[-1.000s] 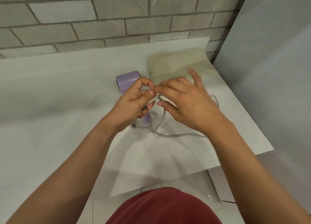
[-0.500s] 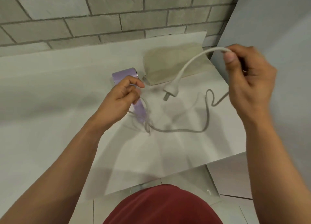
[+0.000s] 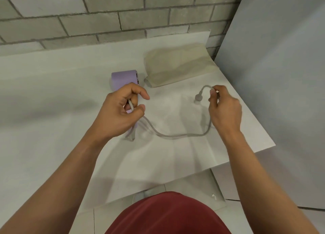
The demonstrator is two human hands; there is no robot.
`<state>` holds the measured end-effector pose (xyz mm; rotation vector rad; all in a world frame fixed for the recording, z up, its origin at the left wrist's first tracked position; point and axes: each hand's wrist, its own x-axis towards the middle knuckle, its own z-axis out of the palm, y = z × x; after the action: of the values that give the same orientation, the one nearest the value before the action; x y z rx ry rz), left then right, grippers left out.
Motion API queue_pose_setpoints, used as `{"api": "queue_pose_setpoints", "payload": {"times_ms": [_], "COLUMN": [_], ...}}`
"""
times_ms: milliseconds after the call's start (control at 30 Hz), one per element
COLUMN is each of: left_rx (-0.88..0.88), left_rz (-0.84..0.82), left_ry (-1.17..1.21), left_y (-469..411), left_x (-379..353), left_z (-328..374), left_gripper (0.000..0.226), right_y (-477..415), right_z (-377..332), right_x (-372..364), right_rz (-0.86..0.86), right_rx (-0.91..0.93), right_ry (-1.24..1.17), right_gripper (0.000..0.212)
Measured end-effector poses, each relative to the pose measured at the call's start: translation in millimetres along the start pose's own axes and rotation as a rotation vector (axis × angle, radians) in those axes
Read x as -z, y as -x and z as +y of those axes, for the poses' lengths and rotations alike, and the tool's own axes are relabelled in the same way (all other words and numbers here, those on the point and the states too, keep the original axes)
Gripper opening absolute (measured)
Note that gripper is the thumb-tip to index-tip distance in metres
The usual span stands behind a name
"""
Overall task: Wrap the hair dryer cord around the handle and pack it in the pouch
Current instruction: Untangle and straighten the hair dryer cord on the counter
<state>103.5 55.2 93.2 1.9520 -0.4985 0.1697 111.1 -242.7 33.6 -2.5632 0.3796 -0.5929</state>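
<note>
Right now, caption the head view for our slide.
Left hand grips the hair dryer; right hand pinches the cord near its plug.

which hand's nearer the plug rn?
Right. The right hand pinches the cord just beside the plug; the left hand grips the hair dryer and cord, well off to the plug's left.

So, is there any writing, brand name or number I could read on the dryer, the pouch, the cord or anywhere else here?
No text can be read anywhere in this view.
dryer: plain purple, no label or brand showing.
pouch: plain beige cloth, no print showing.
cord and plug: grey; any marking is too small to tell.
wall and counter: bare, no signs.
</note>
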Motion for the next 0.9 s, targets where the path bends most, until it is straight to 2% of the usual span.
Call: {"api": "queue_pose_setpoints", "payload": {"times_ms": [67, 167, 300, 400, 467, 533, 567, 600, 667, 733, 800, 833, 900], "left_rx": [-0.036, -0.077, -0.118, -0.180, -0.244, -0.322, -0.359, -0.397, -0.478, -0.559, -0.608, -0.613, -0.603], "left_rz": [-0.036, -0.085, -0.146, -0.211, -0.272, -0.335, -0.361, -0.381, -0.401, -0.406, -0.401, -0.396, -0.386], "left_ry": [-0.040, -0.066, -0.099, -0.149, -0.224, -0.304, -0.331, -0.349, -0.356, -0.345, -0.356, -0.358, -0.336], "left_y": [1.7, 3.3, 4.0, 5.5, 7.2, 8.3, 8.4, 8.0, 7.0, 7.2, 8.4, 9.6, 13.0], "left_x": [-1.6, -4.7, -8.4, -10.5, -11.8, -14.5, -16.4, -18.6, -23.6, -27.5, -29.4, -29.8, -29.8], "left_z": [-3.7, -5.2, -2.4, 0.3, 1.6, 3.1, 4.2, 5.3, 8.7, 13.0, 16.4, 16.6, 13.3], "left_gripper": [0.038, 0.031, 0.028, 0.027, 0.026, 0.026, 0.027, 0.027, 0.026, 0.023, 0.024, 0.026, 0.033], "right_y": [13.1, 35.8, 56.2, 58.3, 56.2, 52.1, 50.4, 48.5, 46.2, 44.8, 45.5, 45.3, 45.4], "right_z": [1.4, 0.5, 0.9, -0.7, -8.5, -21.3, -28.8, -36.6, -54.4, -67.6, -72.4, -73.4, -73.7], "right_x": [-11.7, -28.5, -47.7, -51.0, -43.4, -27.0, -17.8, -9.2, 4.7, 8.6, 3.6, 2.8, 2.7], "right_rz": [-0.074, -0.213, -0.497, -0.586, -0.621, -0.687, -0.706, -0.726, -0.820, -0.951, -0.979, -0.962, -0.945], "right_rx": [0.027, 0.067, 0.032, 0.009, 0.024, 0.052, 0.094, 0.158, 0.294, 0.328, 0.296, 0.273, 0.255], "right_ry": [0.043, 0.098, 0.165, 0.180, 0.256, 0.369, 0.352, 0.253, -0.091, -0.359, -0.479, -0.528, -0.592], "right_gripper": [0.027, 0.028, 0.028, 0.026, 0.039, 0.068, 0.082, 0.091, 0.099, 0.087, 0.039, 0.024, 0.030]}}
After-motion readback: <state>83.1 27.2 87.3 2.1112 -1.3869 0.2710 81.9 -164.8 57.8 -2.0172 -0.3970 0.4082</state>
